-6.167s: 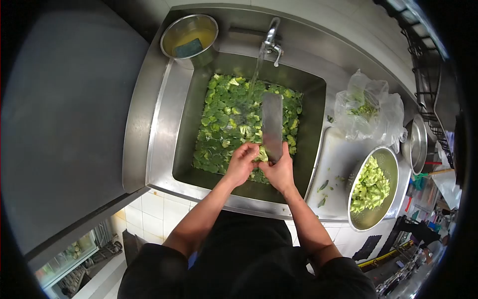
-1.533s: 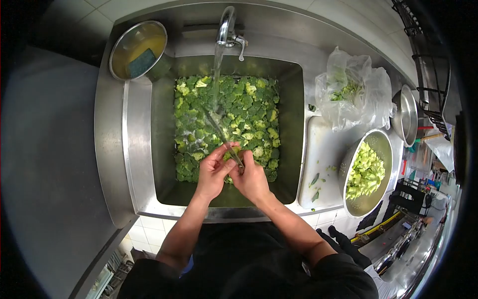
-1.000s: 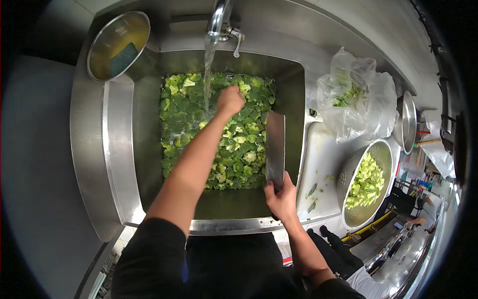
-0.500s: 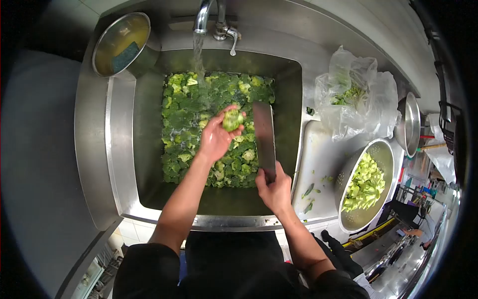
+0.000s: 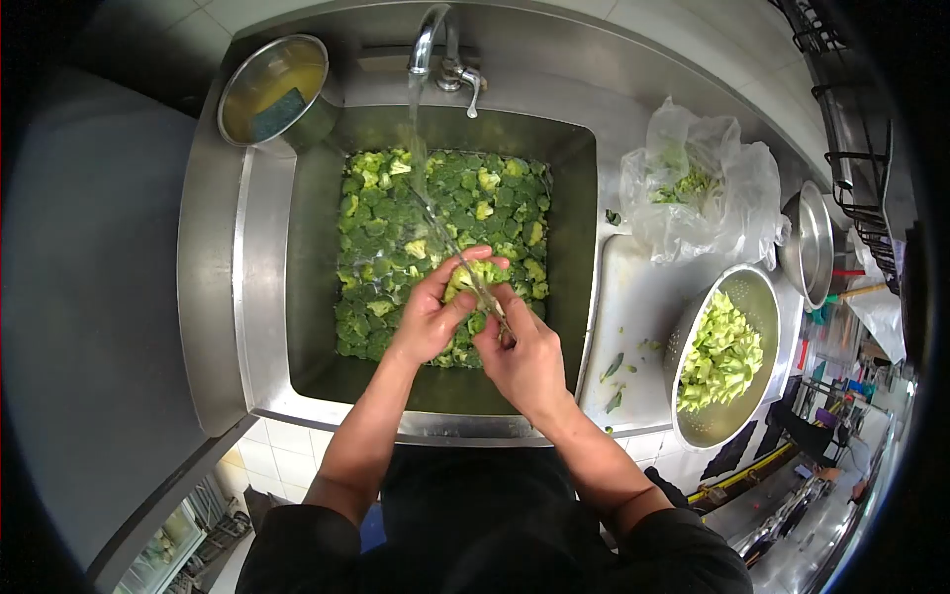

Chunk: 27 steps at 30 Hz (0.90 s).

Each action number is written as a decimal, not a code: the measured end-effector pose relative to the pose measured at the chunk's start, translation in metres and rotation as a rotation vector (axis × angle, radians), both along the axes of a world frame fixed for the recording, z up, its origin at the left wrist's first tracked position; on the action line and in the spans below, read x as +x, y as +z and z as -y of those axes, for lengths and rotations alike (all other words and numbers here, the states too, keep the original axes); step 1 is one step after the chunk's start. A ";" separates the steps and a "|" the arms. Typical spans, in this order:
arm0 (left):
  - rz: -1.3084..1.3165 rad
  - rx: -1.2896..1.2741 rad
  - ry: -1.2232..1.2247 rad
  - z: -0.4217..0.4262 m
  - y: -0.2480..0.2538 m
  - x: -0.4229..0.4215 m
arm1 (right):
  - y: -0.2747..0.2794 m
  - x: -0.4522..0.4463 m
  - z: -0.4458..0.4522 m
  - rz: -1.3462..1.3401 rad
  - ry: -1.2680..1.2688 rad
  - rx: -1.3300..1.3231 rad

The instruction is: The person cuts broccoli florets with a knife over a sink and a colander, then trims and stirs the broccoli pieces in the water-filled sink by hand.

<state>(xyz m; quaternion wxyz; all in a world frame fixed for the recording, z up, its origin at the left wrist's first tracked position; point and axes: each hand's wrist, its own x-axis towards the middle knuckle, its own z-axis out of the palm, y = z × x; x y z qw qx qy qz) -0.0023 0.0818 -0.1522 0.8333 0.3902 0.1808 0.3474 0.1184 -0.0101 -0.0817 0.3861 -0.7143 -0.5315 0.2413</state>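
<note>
My left hand (image 5: pixel 431 315) is closed round a pale green broccoli piece (image 5: pixel 475 278), held over the sink (image 5: pixel 317 247). In my right hand (image 5: pixel 526 358) is a cleaver (image 5: pixel 442 234), gripped low near its handle. The blade is seen nearly edge-on, slanting up and left across the broccoli piece and touching or just in front of it; which of these I cannot tell. Below both hands, many green broccoli florets (image 5: pixel 381 233) float in the sink water. The handle is mostly hidden by my right fingers.
Water runs from the faucet (image 5: pixel 424 49) into the sink. A metal bowl (image 5: pixel 309 117) with a dark green scouring pad stands at back left. To the right are a white cutting board (image 5: pixel 618 297) with scraps, a plastic bag (image 5: pixel 653 223), a colander (image 5: pixel 683 361) of pale cut stems and another metal bowl (image 5: pixel 813 243).
The cleaver has moved left and turned from showing its broad side to nearly edge-on at the broccoli piece. My hands have come together. The camera view has shifted slightly.
</note>
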 end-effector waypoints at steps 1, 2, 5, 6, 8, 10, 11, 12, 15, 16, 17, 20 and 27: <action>-0.097 0.087 0.003 0.003 -0.001 0.001 | -0.003 -0.001 0.000 -0.001 0.000 0.001; -0.193 0.174 0.005 0.007 -0.001 0.004 | -0.012 -0.003 -0.001 0.003 -0.023 -0.064; -0.164 0.025 0.065 0.022 0.000 0.013 | -0.042 -0.008 -0.008 0.006 -0.089 -0.158; -0.153 -0.129 0.104 0.026 -0.005 0.014 | -0.050 -0.010 -0.012 0.007 -0.126 -0.189; -0.159 -0.132 0.145 0.024 -0.018 0.013 | -0.058 -0.010 -0.017 -0.060 -0.137 -0.195; -0.123 -0.325 -0.009 0.014 -0.027 -0.005 | -0.060 -0.009 -0.020 -0.308 -0.078 -0.208; -0.171 -0.437 -0.028 0.010 -0.053 -0.017 | -0.061 -0.006 -0.020 -0.346 -0.066 -0.230; -0.173 -0.438 -0.036 -0.001 -0.063 -0.024 | -0.062 -0.004 -0.018 -0.347 -0.074 -0.230; -0.197 -0.697 0.132 -0.053 -0.085 -0.033 | -0.054 0.001 -0.011 -0.818 -0.226 -0.395; -0.112 -0.807 0.289 -0.077 -0.093 -0.030 | -0.058 0.004 -0.006 -0.817 -0.236 -0.401; 0.028 -0.902 0.458 -0.101 -0.078 -0.024 | -0.062 0.008 0.002 -0.793 -0.288 -0.398; -0.071 -0.948 0.792 -0.162 -0.108 0.001 | -0.059 0.016 0.016 -0.739 -0.379 -0.414; -1.450 0.746 0.067 -0.166 -0.202 0.141 | -0.073 0.012 0.049 -0.550 -0.532 -0.462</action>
